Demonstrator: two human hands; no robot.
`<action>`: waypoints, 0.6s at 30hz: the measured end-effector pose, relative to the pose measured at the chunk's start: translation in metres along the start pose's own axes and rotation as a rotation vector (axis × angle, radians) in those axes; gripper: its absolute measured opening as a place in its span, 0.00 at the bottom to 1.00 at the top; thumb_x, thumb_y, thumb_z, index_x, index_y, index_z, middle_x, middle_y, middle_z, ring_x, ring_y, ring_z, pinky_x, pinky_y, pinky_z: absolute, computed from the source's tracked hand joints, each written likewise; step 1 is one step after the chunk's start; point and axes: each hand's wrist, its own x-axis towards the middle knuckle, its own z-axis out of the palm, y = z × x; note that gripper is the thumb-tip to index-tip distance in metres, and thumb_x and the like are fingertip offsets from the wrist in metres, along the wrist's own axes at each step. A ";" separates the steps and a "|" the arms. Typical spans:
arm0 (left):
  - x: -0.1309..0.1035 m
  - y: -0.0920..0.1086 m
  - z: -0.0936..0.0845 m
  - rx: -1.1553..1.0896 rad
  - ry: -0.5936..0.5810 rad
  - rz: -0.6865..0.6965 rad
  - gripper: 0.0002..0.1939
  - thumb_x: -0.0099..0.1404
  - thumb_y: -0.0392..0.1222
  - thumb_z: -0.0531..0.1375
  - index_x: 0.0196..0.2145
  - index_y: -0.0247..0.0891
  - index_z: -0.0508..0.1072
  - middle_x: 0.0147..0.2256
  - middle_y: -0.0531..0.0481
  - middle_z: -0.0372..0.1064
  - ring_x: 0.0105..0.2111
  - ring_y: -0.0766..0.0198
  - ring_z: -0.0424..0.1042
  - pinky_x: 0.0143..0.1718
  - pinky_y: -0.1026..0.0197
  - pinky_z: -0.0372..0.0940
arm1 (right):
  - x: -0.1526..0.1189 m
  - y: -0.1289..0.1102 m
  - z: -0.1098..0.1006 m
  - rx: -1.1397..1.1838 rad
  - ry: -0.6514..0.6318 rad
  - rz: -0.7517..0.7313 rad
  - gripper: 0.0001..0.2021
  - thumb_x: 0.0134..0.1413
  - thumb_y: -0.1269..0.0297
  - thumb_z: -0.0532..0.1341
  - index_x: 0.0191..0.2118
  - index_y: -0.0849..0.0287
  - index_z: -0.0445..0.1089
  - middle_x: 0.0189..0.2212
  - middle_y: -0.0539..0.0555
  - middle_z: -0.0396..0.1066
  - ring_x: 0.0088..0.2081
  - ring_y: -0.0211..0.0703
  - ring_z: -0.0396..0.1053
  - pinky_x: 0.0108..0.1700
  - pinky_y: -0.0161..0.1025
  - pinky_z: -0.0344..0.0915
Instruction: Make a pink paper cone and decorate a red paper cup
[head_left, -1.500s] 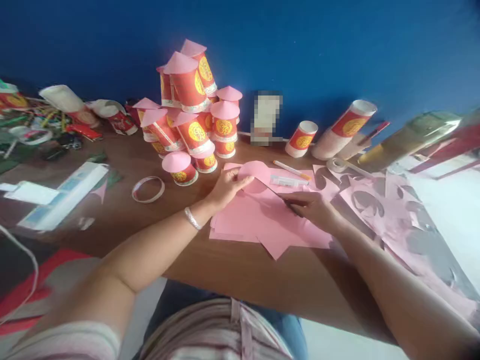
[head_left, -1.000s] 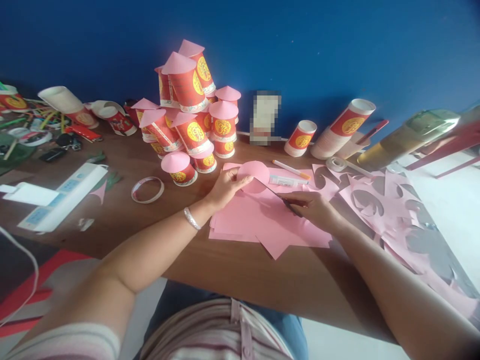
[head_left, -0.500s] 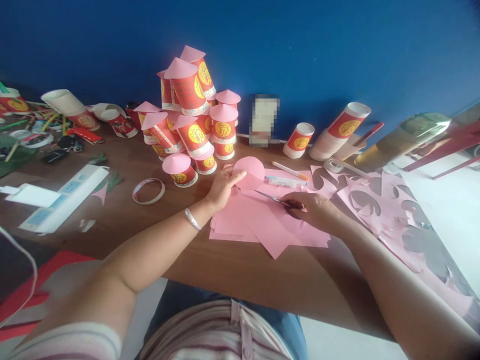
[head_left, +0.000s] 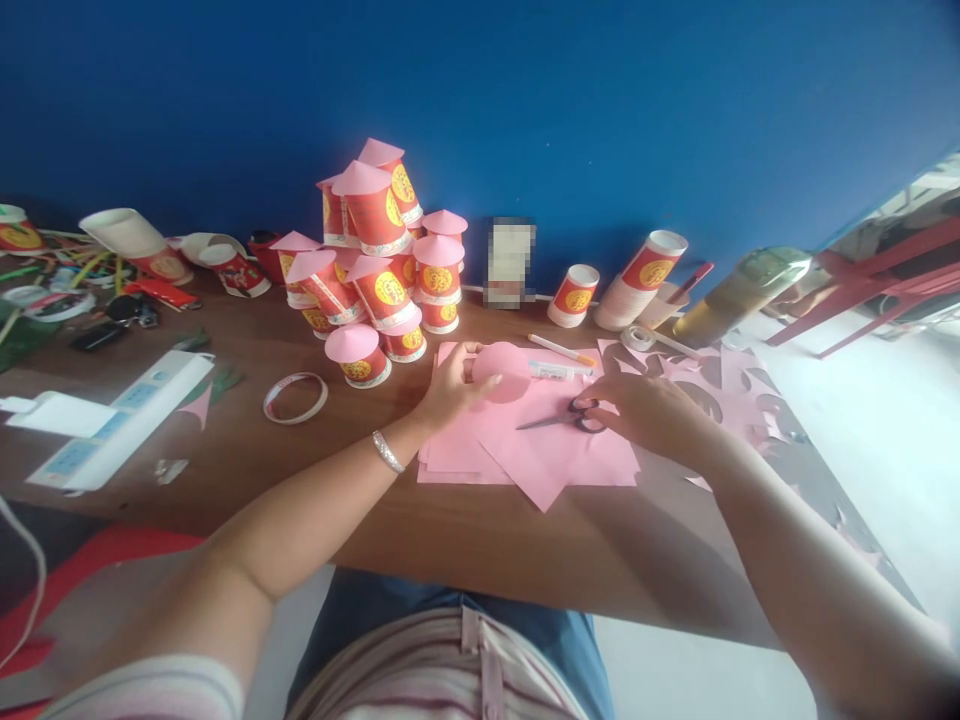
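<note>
Where the left hand (head_left: 454,388) holds the pink disc (head_left: 504,368): over the far side of the pink sheets (head_left: 457,445), left of their middle; whether it touches them cannot be told from this angle.
Left fingers: drawn into a loose pinch, thumb across the disc's near face at the lower left, the others at and behind its left edge.
Right hand (head_left: 637,405): fingers curled, tips at the handle loops of the scissors (head_left: 562,419); whether this is a firm grip or a mere touch cannot be told.
Scissors, position: low over the sheets or resting on them, points aimed left, just apart from the disc's near edge; blades appear together.
Disc, handling: judged very light, thin and flexible; likely to crease under hard pressure and to flutter if held at one point only.
Disc, hold: best taken lightly at the rim, thumb on one face and fingers on the other, as found.
Scissors, handling: judged rigid, smooth and light; best taken by the loops, clear of the blades.
Beyond the disc: a clear-barrelled tube (head_left: 555,370) and an orange-ended pen (head_left: 562,350), both near its right side.
Right of the sheets: cut pink scraps (head_left: 739,405) and a tape roll (head_left: 637,338).
Left of the sheets: a tape ring (head_left: 285,381), flat on the table (head_left: 375,530); red cups with pink cone tops (head_left: 375,215) stacked behind.
</note>
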 end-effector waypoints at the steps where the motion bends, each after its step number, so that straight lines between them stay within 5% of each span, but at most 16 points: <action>1: -0.002 0.001 0.001 0.046 -0.034 0.008 0.33 0.57 0.52 0.71 0.55 0.38 0.65 0.42 0.44 0.77 0.39 0.55 0.79 0.34 0.59 0.73 | 0.002 -0.002 0.001 -0.021 0.016 0.017 0.13 0.65 0.64 0.58 0.40 0.49 0.81 0.43 0.51 0.82 0.41 0.49 0.77 0.39 0.41 0.68; 6: -0.012 0.010 0.005 0.520 -0.030 0.168 0.34 0.61 0.47 0.66 0.62 0.40 0.62 0.45 0.44 0.78 0.43 0.51 0.79 0.43 0.53 0.72 | 0.023 -0.008 0.012 -0.017 0.092 0.076 0.11 0.63 0.65 0.60 0.45 0.51 0.80 0.39 0.53 0.81 0.40 0.49 0.75 0.34 0.40 0.62; 11: -0.013 0.012 0.007 0.971 -0.079 0.158 0.25 0.65 0.44 0.60 0.59 0.41 0.67 0.44 0.44 0.80 0.45 0.46 0.80 0.43 0.51 0.70 | 0.048 -0.014 0.024 -0.073 0.127 0.074 0.11 0.65 0.64 0.60 0.48 0.54 0.78 0.46 0.56 0.79 0.47 0.50 0.74 0.36 0.40 0.63; 18: -0.013 0.016 0.006 1.179 -0.108 0.199 0.22 0.70 0.55 0.57 0.54 0.40 0.74 0.42 0.41 0.82 0.42 0.47 0.81 0.37 0.55 0.68 | 0.062 -0.014 0.040 -0.125 0.135 0.037 0.10 0.67 0.65 0.59 0.48 0.56 0.77 0.50 0.60 0.73 0.56 0.54 0.68 0.41 0.42 0.65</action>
